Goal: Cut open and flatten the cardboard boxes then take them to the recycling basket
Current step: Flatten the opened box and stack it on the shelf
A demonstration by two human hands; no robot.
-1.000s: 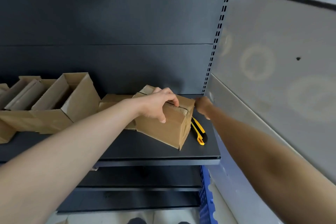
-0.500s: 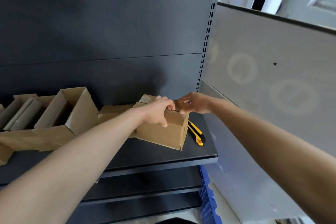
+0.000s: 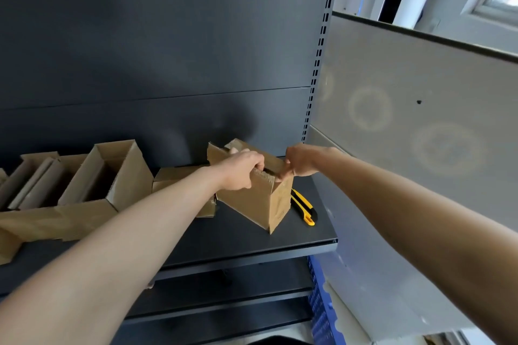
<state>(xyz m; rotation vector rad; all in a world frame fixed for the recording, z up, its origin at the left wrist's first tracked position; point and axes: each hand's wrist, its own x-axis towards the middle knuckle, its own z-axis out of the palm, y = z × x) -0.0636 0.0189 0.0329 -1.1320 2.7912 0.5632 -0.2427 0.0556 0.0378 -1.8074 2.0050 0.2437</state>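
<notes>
A small brown cardboard box (image 3: 259, 203) stands tilted on the dark shelf (image 3: 252, 243) near its right end. My left hand (image 3: 242, 171) grips the box's near top flap, fingers hooked over its edge. My right hand (image 3: 301, 161) pinches the flap at the box's right top corner. The far flap stands up behind my left hand, so the top is partly open. A yellow and black utility knife (image 3: 304, 208) lies on the shelf just right of the box, untouched.
Several opened and flattened cardboard boxes (image 3: 106, 173) line the shelf to the left. Another flat box (image 3: 173, 178) lies behind my left forearm. A grey side panel (image 3: 420, 134) walls the right. A blue crate (image 3: 322, 311) sits below, beside lower shelves.
My right hand came from behind the box's right side onto its top corner. The top flaps, shut a second ago, are now pulled apart, with the far flap raised.
</notes>
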